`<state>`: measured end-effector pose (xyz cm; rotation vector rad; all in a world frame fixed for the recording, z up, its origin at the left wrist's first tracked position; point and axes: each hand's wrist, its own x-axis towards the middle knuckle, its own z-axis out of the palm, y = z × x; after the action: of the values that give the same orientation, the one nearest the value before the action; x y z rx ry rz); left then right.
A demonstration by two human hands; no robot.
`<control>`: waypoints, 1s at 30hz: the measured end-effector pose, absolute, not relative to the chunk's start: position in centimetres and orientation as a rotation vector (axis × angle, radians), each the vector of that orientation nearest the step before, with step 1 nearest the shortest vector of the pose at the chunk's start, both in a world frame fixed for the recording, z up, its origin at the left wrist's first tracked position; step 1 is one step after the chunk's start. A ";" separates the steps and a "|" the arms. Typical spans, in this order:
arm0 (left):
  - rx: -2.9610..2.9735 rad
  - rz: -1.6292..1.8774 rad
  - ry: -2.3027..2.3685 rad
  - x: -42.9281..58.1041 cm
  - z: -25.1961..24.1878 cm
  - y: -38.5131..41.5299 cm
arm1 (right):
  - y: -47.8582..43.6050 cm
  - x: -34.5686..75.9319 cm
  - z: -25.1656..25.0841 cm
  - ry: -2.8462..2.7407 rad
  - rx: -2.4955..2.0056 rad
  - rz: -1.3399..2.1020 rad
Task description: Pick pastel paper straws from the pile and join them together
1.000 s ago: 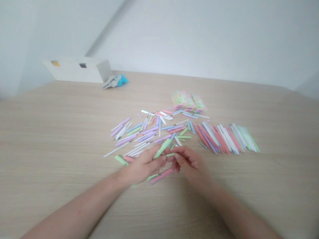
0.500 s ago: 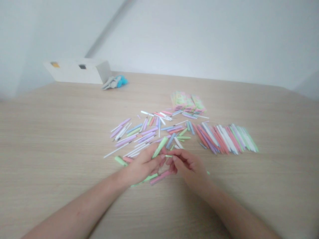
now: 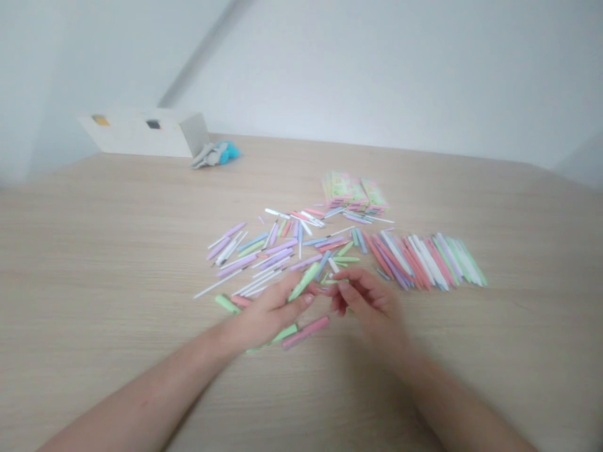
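The right hand (image 3: 372,306) has drawn slightly away, its grip unclear — the left hand (image 3: 273,312) pinches a pale-green plastic pen barrel (image 3: 304,282) — pink plastic tube (image 3: 306,333) nearby, scattered pastel pen parts (image 3: 277,256) beyond

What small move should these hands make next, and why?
Probably hold the left hand steady and bring the right hand to the slender pale green plastic-looking pen piece. The left hand holds that piece at a slant, and the right hand is close beside it, fingers curled; blur hides whether they pinch anything.
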<state>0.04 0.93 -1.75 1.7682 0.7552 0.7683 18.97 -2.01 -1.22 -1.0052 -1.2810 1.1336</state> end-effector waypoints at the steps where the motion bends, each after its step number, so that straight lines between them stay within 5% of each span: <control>1: 1.828 0.760 0.744 0.1 -1.6 1.0 | -2.0 19.2 -1.0 -1.256 -0.992 1.087; 18: 1.968 0.588 0.713 0.0 -0.5 0.4 | -2.2 18.7 -1.6 -1.381 -0.856 1.335; 30: 1.389 0.802 0.609 -0.3 -1.7 0.0 | -1.1 19.6 -0.5 -0.815 -0.874 1.543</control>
<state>-0.28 -0.03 -1.72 1.3886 0.6090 0.8018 19.56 -1.07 -0.54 -0.8742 -0.8155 1.5433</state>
